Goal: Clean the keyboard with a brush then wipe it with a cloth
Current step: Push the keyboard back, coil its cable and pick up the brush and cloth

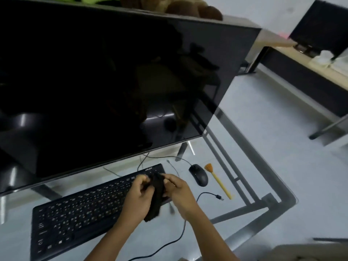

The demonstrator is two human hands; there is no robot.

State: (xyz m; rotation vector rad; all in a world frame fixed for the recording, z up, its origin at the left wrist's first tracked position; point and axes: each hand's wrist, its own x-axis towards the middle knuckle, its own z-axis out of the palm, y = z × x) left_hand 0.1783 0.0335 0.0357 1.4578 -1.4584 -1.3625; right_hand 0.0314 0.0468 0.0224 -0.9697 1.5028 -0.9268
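A black keyboard (79, 213) lies slanted on the glass desk (250, 166) below a dark monitor. Above its right end I hold a dark cloth (155, 198) between both hands. My left hand (139, 196) grips the cloth's left side with curled fingers. My right hand (178, 193) pinches its right side. The cloth hangs down between them, its lower end near the keyboard's front edge. A brush (218, 180) with a yellow handle and orange bristles lies on the glass to the right, beyond the mouse.
A large dark monitor (113, 81) fills the upper left, its lower edge close above the keyboard. A black mouse (199, 175) sits between keyboard and brush. A loose USB cable (219, 196) runs across the glass. Another desk (301, 68) stands at the far right.
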